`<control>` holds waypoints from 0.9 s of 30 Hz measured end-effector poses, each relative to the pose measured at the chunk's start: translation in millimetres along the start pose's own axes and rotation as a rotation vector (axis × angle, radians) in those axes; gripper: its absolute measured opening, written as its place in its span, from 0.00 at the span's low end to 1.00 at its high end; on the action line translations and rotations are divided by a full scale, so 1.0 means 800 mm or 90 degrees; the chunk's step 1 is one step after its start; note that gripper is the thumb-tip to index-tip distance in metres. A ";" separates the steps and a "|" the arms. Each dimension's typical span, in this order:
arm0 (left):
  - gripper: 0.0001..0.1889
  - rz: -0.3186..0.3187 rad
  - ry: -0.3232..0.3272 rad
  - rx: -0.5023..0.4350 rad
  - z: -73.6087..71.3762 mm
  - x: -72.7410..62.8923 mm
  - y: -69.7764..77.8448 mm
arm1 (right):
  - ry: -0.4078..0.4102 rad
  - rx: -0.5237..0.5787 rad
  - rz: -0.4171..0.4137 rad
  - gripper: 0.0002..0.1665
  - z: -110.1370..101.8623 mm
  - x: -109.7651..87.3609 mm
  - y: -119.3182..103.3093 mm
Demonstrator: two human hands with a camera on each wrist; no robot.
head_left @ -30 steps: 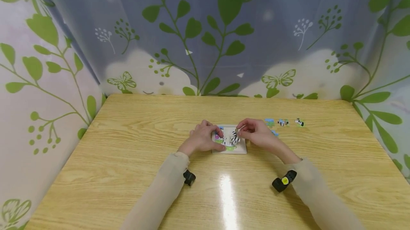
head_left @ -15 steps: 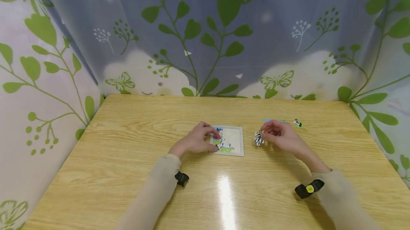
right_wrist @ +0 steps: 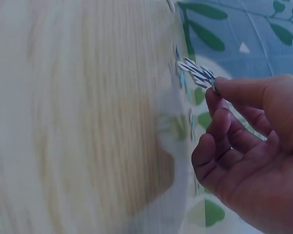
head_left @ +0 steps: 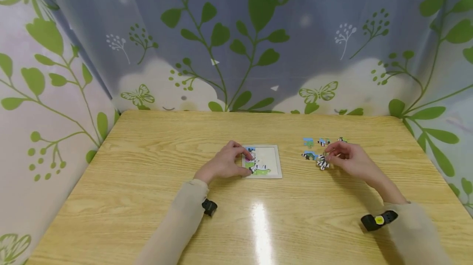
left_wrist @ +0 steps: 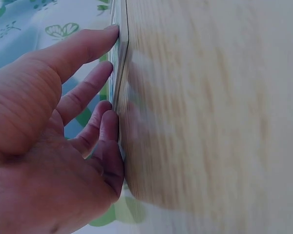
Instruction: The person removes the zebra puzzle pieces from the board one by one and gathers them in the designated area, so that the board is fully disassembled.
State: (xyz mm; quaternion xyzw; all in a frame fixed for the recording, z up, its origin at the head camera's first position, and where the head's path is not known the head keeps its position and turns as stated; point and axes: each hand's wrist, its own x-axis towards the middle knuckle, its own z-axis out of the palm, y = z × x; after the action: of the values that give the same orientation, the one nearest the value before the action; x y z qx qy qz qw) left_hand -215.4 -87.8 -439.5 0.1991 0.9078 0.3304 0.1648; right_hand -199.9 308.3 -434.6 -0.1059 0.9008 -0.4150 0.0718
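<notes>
In the head view my left hand (head_left: 226,163) rests at the left side of a small framed puzzle board (head_left: 278,162). Its thumb and index fingertips touch the board, and fitted zebra pieces (head_left: 260,170) show on the left and bottom of it. The left wrist view has the same fingertips at the board's edge (left_wrist: 121,63). Off to the right, my right hand (head_left: 349,159) pinches a black-and-white striped puzzle piece (head_left: 323,161) between thumb and index finger. That piece (right_wrist: 198,73) tilts above the table in the right wrist view.
Several loose puzzle pieces lie beyond the right hand: a blue-green one (head_left: 308,142), a striped one (head_left: 323,142), another (head_left: 308,155) beside the held piece, and one partly hidden (head_left: 342,139). A patterned curtain (head_left: 229,43) stands behind the wooden table (head_left: 155,142).
My right hand has moved off the board to the right with the striped piece, over to the loose pieces. The left hand has shifted slightly left and stays at the board.
</notes>
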 end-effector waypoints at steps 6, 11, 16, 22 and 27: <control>0.17 0.004 -0.008 -0.028 -0.001 0.000 -0.005 | -0.008 -0.019 0.001 0.14 -0.011 0.000 0.014; 0.17 0.010 -0.013 -0.041 -0.002 0.001 -0.008 | -0.006 -0.032 0.013 0.14 -0.016 0.006 0.020; 0.17 0.009 -0.019 -0.046 -0.002 0.003 -0.009 | -0.009 -0.054 0.024 0.15 -0.017 0.013 0.024; 0.17 0.005 -0.020 -0.046 -0.002 0.004 -0.008 | -0.007 -0.050 0.028 0.15 -0.017 0.019 0.026; 0.17 0.000 -0.020 -0.046 -0.002 0.003 -0.007 | 0.004 -0.049 0.040 0.17 -0.018 0.019 0.028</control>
State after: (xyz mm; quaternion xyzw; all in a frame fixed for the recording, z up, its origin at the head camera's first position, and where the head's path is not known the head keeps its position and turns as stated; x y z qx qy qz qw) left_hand -219.8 -91.7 -442.4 0.1984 0.8924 0.3599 0.1862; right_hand -221.0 329.3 -442.7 -0.0790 0.9191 -0.3781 0.0781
